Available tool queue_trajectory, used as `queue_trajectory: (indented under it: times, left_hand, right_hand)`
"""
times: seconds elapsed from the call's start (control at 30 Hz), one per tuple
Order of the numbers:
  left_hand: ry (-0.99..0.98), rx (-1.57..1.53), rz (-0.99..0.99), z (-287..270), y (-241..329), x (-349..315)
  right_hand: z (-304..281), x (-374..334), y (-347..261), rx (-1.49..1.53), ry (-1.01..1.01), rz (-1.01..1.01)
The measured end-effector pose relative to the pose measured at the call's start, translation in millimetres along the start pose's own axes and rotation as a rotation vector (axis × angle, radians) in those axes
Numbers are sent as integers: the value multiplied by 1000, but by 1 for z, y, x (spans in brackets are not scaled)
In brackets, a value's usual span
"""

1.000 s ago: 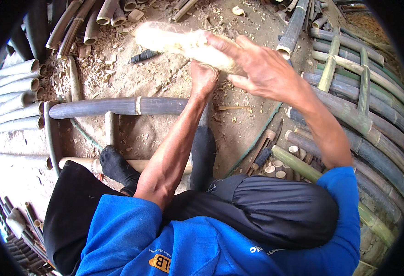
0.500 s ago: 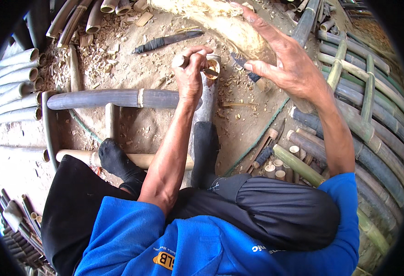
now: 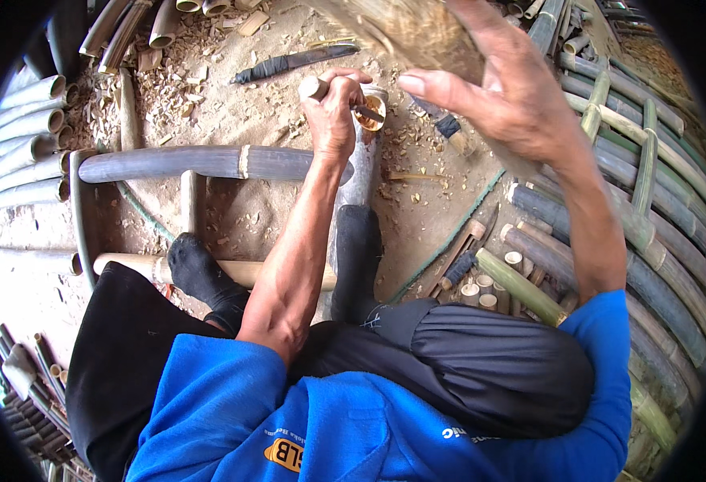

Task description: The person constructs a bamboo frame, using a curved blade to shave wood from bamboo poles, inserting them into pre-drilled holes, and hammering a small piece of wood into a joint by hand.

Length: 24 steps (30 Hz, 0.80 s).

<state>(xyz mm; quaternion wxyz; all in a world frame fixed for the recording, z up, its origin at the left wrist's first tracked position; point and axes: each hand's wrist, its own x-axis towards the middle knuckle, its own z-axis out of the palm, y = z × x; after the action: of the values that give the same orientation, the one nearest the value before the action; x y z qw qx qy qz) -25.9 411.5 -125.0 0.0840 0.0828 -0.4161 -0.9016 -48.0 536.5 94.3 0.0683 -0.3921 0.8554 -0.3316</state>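
My left hand (image 3: 333, 116) is closed round a chisel (image 3: 313, 87) with a round wooden handle; its blade reaches into a cut hole in the end of a grey bamboo pole (image 3: 363, 165). Above and to the right, my right hand (image 3: 514, 96) grips a thick, frayed wooden club (image 3: 409, 32), thumb stretched along it. The club is blurred and its top leaves the picture. My foot in a black sock (image 3: 357, 257) presses on the bamboo pole. A second bamboo pole (image 3: 200, 163) meets it from the left.
A knife (image 3: 297, 63) with a black-wrapped handle lies beyond my left hand. Another wrapped tool (image 3: 449, 128) lies under my right hand. Wood chips (image 3: 184, 88) cover the ground. Bamboo poles (image 3: 36, 145) are stacked at left, and a bamboo frame (image 3: 642, 161) at right.
My right hand and the club have shifted up, away from my body and nearer the camera. The left hand stays on the chisel, its blade still in the hole.
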Motion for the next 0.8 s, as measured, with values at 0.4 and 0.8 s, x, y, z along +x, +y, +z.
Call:
queue_trajectory:
  times: [0.4,0.8]
  left_hand:
    - [-203,407,-306,11,7,-3]
    - [202,202,52,41,1,-3]
  right_hand:
    - [8,1,8,-205,72,-178]
    - [-13,-31,-15,-295,115,64]
